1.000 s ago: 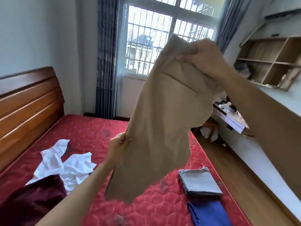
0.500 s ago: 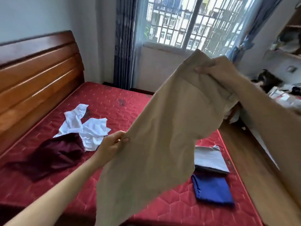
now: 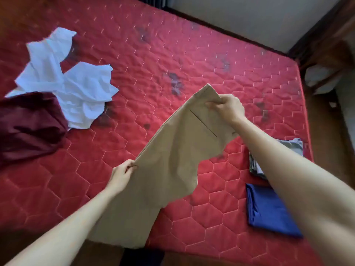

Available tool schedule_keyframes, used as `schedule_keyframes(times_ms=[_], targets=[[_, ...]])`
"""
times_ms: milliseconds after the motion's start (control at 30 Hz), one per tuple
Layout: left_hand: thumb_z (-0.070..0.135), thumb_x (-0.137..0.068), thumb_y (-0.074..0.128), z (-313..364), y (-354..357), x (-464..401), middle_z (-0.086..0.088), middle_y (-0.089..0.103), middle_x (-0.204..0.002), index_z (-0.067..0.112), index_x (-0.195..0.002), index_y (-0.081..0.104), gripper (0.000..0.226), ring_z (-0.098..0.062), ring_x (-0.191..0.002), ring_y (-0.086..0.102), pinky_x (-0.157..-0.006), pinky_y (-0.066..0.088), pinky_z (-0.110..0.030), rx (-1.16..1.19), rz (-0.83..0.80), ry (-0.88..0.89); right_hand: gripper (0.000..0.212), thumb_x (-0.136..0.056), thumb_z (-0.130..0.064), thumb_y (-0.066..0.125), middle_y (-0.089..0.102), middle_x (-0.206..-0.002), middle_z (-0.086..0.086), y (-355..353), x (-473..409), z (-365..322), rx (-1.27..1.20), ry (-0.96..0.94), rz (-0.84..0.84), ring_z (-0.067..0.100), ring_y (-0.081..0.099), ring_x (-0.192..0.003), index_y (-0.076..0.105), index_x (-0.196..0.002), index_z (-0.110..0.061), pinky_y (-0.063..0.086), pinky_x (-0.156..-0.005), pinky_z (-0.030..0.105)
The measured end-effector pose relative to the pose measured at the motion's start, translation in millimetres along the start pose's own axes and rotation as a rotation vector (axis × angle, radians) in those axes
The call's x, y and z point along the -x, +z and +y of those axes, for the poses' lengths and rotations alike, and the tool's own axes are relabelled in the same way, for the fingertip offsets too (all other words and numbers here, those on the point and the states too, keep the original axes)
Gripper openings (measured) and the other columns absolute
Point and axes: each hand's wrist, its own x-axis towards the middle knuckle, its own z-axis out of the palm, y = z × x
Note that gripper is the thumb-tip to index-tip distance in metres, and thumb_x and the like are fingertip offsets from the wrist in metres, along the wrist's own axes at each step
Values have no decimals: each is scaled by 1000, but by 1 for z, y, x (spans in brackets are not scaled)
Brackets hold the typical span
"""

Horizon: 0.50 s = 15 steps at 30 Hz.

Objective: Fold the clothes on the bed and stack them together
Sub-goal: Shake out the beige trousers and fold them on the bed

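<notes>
- The maroon garment (image 3: 28, 125) lies crumpled at the far left of the bed (image 3: 172, 45), with the white garment (image 3: 71, 79) loose beside it and partly under its edge; both are unfolded, so I judge them the work left after this piece.
- The left hand (image 3: 121, 175) pinches the side edge of the beige trousers (image 3: 172, 160) about midway down, fingers (image 3: 128, 166) curled onto the cloth.
- The trousers hang in the air over the middle of the bed, slanting from lower left to upper right, hem end drooping past the near edge.
- The right hand (image 3: 228, 108) grips the waistband end, fingers clenched round the fabric above the pocket slit.
- To do this step well, pull the two hands apart until the cloth is taut, then lower it flat onto the open red area before folding; slack now will likely set creases.
- The grey folded garment (image 3: 294, 145) and the blue folded garment (image 3: 269, 210) lie near the right edge, apart, not yet stacked.
</notes>
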Motion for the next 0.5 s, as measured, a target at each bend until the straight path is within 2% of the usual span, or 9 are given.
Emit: schedule_keyframes(times_ms=[133,267,367,433,500], targets=[[9,-93,59,-7,14,-55,7,70,-83,21,-90,69,16,-15,-79,61,-65,38,-5,37,3,-85,18,-81,-44,64,68,-75,-7,44,-76,19,0,25,-70,18,63,-80,68,-74,-28,44,-67,31],[11,-93,61,-2,15,-81,13,71,-81,26,-88,69,18,-5,-80,63,-69,40,-7,90,-17,-115,24,-79,-44,68,71,-83,2,55,-138,22,16,-6,-125,22,64,-85,72,-84,-20,50,-79,39],[11,-92,61,11,8,-114,16,70,-81,29,-86,68,21,0,-79,62,-69,41,-8,129,-21,-84,31,-76,-46,73,72,-87,4,52,-199,12,34,-65,-168,23,66,-87,74,-89,-17,53,-81,43],[11,-92,61,23,6,-154,15,71,-81,29,-85,68,20,-2,-78,62,-69,41,-9,126,0,-50,33,-74,-47,75,73,-88,2,54,-250,1,39,-100,-156,24,67,-88,74,-91,-19,53,-78,39],[12,-92,61,30,9,-208,11,71,-84,27,-88,67,16,-9,-82,63,-71,41,-11,50,62,-28,38,-78,-51,71,69,-99,1,61,-306,-11,97,-138,-92,25,64,-99,70,-104,-23,49,-78,34]])
